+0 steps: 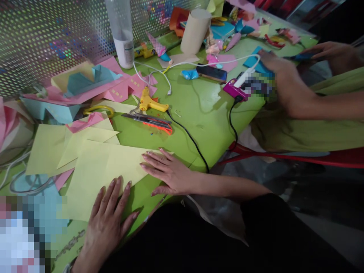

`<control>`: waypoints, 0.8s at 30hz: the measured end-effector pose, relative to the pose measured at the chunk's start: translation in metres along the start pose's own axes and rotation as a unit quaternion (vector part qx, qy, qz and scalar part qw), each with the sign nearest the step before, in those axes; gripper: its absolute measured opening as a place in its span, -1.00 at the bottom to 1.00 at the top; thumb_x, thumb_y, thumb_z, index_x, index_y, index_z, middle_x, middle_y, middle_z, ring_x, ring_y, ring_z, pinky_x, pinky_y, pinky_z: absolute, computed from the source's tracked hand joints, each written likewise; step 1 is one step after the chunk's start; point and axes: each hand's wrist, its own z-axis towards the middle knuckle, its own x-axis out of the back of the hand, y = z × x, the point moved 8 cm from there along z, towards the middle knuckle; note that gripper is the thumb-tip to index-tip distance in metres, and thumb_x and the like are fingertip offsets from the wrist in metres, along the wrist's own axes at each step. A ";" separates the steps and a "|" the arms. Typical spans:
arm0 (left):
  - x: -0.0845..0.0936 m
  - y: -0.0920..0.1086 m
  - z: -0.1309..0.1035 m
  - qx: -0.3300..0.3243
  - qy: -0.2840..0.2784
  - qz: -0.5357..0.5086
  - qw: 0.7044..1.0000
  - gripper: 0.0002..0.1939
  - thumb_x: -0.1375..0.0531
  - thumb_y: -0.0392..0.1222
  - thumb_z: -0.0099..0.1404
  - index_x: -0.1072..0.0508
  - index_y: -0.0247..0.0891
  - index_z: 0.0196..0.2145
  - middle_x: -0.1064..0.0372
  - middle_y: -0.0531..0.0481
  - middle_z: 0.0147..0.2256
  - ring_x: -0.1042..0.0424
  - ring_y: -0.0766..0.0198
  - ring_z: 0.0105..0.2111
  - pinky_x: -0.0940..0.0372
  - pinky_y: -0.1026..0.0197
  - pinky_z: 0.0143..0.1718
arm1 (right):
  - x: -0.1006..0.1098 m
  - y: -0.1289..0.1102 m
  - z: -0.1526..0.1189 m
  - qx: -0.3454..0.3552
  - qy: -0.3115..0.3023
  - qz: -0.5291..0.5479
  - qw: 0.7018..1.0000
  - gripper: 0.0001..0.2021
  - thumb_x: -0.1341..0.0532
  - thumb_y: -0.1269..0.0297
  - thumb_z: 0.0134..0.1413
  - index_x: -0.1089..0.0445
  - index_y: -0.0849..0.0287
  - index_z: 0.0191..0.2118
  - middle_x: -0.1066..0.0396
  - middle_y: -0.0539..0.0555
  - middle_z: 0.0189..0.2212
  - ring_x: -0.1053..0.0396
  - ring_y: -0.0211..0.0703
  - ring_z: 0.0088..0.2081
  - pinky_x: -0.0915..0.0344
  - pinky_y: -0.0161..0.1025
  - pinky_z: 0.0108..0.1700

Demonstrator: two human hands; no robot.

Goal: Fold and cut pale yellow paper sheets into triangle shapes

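A large pale yellow paper (pixel 105 163) lies on the green table (pixel 199 121), with a pointed end at its right. My left hand (pixel 109 212) rests flat on its lower edge, fingers spread and nothing held. On the pointed right end lies my right hand (pixel 170 170), palm down, fingers stretched out and thumb apart. More yellow sheets (pixel 48 146) overlap behind the large one. Beyond the paper are a box cutter (pixel 153 120), orange-handled scissors (pixel 163 129) partly under it, and a yellow glue gun (pixel 152 103).
A bottle (pixel 124 45), a cardboard roll (pixel 196 30) and a phone (pixel 212 72) stand or lie farther back. Cables run to a purple power block (pixel 236 89). Folded pink and blue paper (pixel 93 81) lies at left. Another person's hands (pixel 287 76) hold blue items at right.
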 end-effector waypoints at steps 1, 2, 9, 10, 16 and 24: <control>0.000 0.000 0.000 0.001 0.001 -0.001 1.000 -0.21 -0.13 0.05 0.40 0.05 -0.30 0.43 -0.07 -0.30 0.35 -0.10 -0.06 0.34 0.12 -0.07 0.39 | 0.000 0.000 0.000 0.002 -0.001 -0.001 1.000 -0.18 0.10 -0.29 0.28 -0.04 0.30 0.39 0.08 0.30 0.42 0.18 0.16 0.44 0.24 0.26 0.41; 0.000 0.000 0.000 0.002 0.002 -0.002 1.000 -0.22 -0.13 0.06 0.40 0.04 -0.29 0.42 -0.07 -0.30 0.35 -0.10 -0.06 0.35 0.12 -0.07 0.39 | -0.001 0.001 0.001 0.002 -0.002 -0.002 1.000 -0.17 0.10 -0.29 0.28 -0.04 0.30 0.39 0.08 0.30 0.42 0.18 0.16 0.44 0.24 0.26 0.41; 0.000 0.000 -0.001 0.009 0.001 0.002 1.000 -0.21 -0.12 0.05 0.40 0.06 -0.30 0.43 -0.06 -0.31 0.35 -0.12 -0.08 0.33 0.08 -0.09 0.37 | 0.000 0.003 0.002 -0.002 -0.013 0.001 1.000 -0.20 0.09 -0.27 0.30 -0.01 0.28 0.40 0.12 0.26 0.43 0.23 0.08 0.46 0.27 0.20 0.43; -0.001 0.000 -0.001 0.009 -0.002 0.003 1.000 -0.21 -0.12 0.06 0.40 0.06 -0.30 0.43 -0.05 -0.31 0.35 -0.12 -0.09 0.33 0.07 -0.09 0.37 | 0.000 0.003 0.002 -0.003 -0.012 0.003 1.000 -0.20 0.09 -0.26 0.30 -0.01 0.28 0.40 0.11 0.26 0.43 0.23 0.07 0.46 0.27 0.19 0.43; -0.003 -0.001 -0.002 0.011 -0.010 0.008 1.000 -0.20 -0.12 0.07 0.40 0.07 -0.30 0.43 -0.04 -0.31 0.36 -0.12 -0.10 0.33 0.05 -0.12 0.36 | 0.004 0.003 0.004 -0.004 0.019 0.005 1.000 -0.17 0.08 -0.26 0.30 0.00 0.35 0.40 0.09 0.27 0.42 0.24 0.11 0.46 0.31 0.20 0.44; -0.002 -0.002 0.000 0.027 -0.004 -0.012 1.000 -0.22 -0.08 0.10 0.41 0.08 -0.24 0.43 -0.08 -0.27 0.35 -0.16 -0.10 0.31 0.01 -0.13 0.34 | 0.005 -0.008 0.001 0.066 0.027 0.023 0.997 -0.22 0.09 -0.22 0.33 -0.07 0.36 0.37 -0.02 0.22 0.39 0.20 -0.04 0.45 0.33 0.05 0.46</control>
